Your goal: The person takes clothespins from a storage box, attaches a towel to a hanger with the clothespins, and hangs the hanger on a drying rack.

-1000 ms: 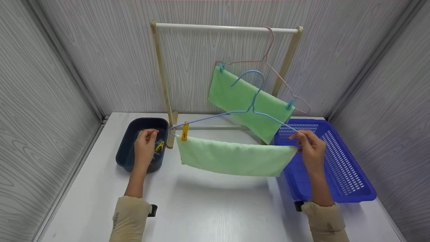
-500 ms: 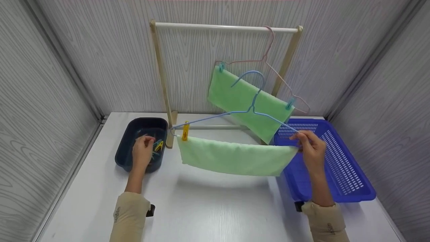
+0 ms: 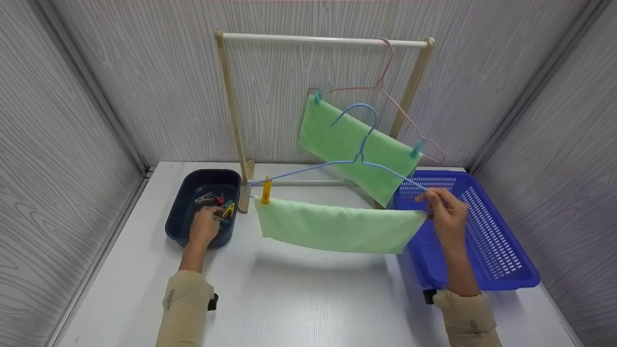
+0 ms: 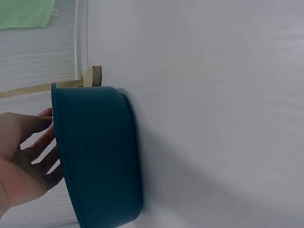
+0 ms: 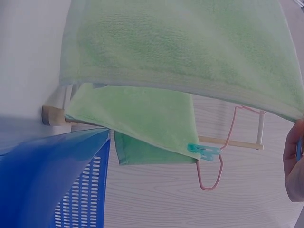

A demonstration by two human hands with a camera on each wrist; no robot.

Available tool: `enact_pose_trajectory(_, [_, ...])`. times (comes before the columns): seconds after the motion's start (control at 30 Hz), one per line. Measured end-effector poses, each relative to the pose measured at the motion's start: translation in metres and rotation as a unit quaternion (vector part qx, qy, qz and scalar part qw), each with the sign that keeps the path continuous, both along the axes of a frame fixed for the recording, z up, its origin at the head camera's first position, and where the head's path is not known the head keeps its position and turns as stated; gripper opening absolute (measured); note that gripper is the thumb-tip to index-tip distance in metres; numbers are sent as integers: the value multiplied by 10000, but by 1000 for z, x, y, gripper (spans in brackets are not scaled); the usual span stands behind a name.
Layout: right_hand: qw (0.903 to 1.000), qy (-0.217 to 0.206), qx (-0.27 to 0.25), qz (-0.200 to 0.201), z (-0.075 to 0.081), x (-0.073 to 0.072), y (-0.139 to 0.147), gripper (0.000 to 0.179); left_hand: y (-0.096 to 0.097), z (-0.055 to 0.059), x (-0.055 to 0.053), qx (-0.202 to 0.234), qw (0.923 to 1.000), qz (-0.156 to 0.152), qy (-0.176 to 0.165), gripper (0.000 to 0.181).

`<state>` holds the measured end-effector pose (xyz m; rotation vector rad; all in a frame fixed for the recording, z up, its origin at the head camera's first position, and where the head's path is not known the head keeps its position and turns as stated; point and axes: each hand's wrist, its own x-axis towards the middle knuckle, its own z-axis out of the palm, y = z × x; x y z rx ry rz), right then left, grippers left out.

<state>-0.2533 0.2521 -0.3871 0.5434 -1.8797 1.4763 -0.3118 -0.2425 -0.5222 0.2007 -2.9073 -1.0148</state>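
Note:
My right hand pinches the right end of a blue wire hanger together with a corner of a folded light green towel. A yellow clothespin fastens the towel's left corner to the hanger. Over at the left, my left hand reaches into a dark teal bin with loose clothespins, among them a yellow clothespin and a red clothespin. In the left wrist view its fingers are spread and loosely bent, the tips hidden behind the bin's wall; nothing held can be seen.
Behind stands a wooden rack with a white rod. From it hangs a pink hanger with another green towel, tilted and held by teal clothespins. A blue perforated basket stands at the right.
My left hand has moved down and toward me into the bin, uncovering clothespins behind it. The right hand keeps its grip; the hanger's hook and left side have dipped slightly.

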Motion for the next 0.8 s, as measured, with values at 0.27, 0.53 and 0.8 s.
enact_pose_trajectory(0.27, [10000, -24, 14, -39, 0, 0, -1, 15, -1, -6, -4, -262, 9987, -290, -333, 38])
enact_pose_trajectory(0.53, [9998, -165, 30, -46, -2, 0, -1, 15, -1, -12, -7, -581, 9943, -446, -780, 40])
enact_pose_trajectory(0.8, [9996, -277, -5, 66, 0, 1, -2, 16, -6, -19, -13, -500, 9945, -512, -765, 36])
